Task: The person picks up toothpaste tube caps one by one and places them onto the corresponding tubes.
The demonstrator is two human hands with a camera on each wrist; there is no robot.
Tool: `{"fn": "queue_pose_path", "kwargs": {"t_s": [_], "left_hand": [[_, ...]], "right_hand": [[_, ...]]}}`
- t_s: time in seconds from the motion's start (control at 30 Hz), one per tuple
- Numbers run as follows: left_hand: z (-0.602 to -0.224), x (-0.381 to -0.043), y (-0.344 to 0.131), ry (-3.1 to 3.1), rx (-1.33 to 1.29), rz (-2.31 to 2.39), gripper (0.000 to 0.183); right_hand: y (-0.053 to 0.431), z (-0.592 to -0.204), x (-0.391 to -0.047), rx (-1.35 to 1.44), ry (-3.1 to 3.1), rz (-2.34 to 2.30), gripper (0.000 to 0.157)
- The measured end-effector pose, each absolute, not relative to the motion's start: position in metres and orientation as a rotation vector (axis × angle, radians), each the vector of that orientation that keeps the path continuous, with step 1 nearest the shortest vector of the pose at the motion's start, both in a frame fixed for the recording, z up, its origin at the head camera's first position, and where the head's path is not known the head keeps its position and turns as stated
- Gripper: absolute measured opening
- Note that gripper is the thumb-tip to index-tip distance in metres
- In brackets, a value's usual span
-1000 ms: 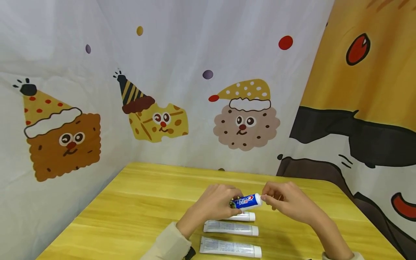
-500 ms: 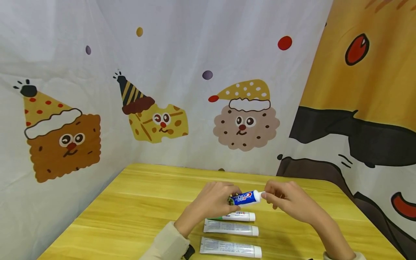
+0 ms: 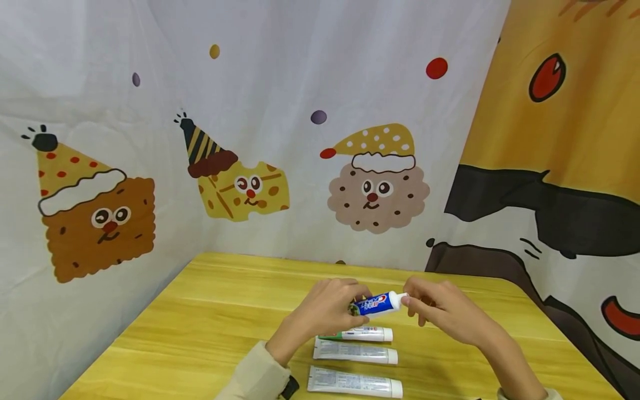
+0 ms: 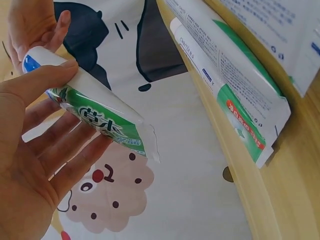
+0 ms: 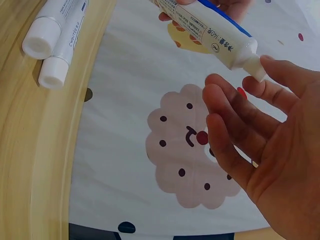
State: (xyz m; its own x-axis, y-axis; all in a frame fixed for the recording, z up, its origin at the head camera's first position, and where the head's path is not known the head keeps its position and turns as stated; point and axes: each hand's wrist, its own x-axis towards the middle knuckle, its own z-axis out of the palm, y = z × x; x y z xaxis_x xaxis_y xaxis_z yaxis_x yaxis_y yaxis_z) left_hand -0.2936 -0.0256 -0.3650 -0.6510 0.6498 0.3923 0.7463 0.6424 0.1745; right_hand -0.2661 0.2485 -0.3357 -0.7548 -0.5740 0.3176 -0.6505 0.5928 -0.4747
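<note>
My left hand (image 3: 325, 308) holds a blue, white and green toothpaste tube (image 3: 376, 305) above the table, its white end pointing right and slightly up. Green print and the flat crimped tail show in the left wrist view, with the thumb on top and fingers underneath. The thumb and index finger of my right hand (image 3: 447, 308) pinch the small white cap (image 5: 255, 68) at the tube's narrow end. Its other fingers are loosely bent. Below the hands lie three more toothpaste tubes: a green and white one (image 3: 367, 333), a middle one (image 3: 352, 351) and a front one (image 3: 352, 381).
The lying tubes form a row on the yellow wood-grain table (image 3: 210, 322), their white caps to the right. A white cloth with cartoon prints (image 3: 280, 83) hangs behind the table and along its left side.
The held tube has tilted, its cap end now higher. More of the small cap shows at my right fingertips. My left hand has shifted slightly left, uncovering more of the green and white tube.
</note>
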Motion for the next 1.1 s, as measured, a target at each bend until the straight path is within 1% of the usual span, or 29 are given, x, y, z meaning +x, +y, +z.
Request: {"fn": "queue_pose_path", "kwargs": {"t_s": [0.27, 0.63, 0.73, 0.87, 0.93, 1.0, 1.1], "left_hand": [[-0.362, -0.295, -0.027, -2.569, -1.129, -0.478, 0.034], [-0.36, -0.295, -0.025, -2.493, -1.142, -0.476, 0.038], [-0.36, -0.296, -0.025, -2.483, -1.142, -0.475, 0.037], [-0.363, -0.3, -0.027, -2.508, -1.121, -0.458, 0.037], [-0.365, -0.304, -0.028, -2.524, -1.112, -0.431, 0.036], [-0.366, -0.309, -0.027, -2.54, -1.113, -0.381, 0.035], [-0.369, -0.319, -0.024, -2.571, -1.131, -0.295, 0.035]], "right_hand": [[0.248, -0.335, -0.263, 1.055, -2.702, 0.842, 0.014], [0.25, -0.333, -0.262, 1.039, -2.623, 0.829, 0.02], [0.25, -0.332, -0.262, 1.017, -2.604, 0.823, 0.017], [0.251, -0.33, -0.264, 0.964, -2.591, 0.829, 0.008], [0.251, -0.33, -0.265, 0.928, -2.576, 0.832, 0.007], [0.253, -0.329, -0.265, 0.898, -2.559, 0.821, 0.009], [0.256, -0.328, -0.265, 0.884, -2.528, 0.798, 0.017]]}}
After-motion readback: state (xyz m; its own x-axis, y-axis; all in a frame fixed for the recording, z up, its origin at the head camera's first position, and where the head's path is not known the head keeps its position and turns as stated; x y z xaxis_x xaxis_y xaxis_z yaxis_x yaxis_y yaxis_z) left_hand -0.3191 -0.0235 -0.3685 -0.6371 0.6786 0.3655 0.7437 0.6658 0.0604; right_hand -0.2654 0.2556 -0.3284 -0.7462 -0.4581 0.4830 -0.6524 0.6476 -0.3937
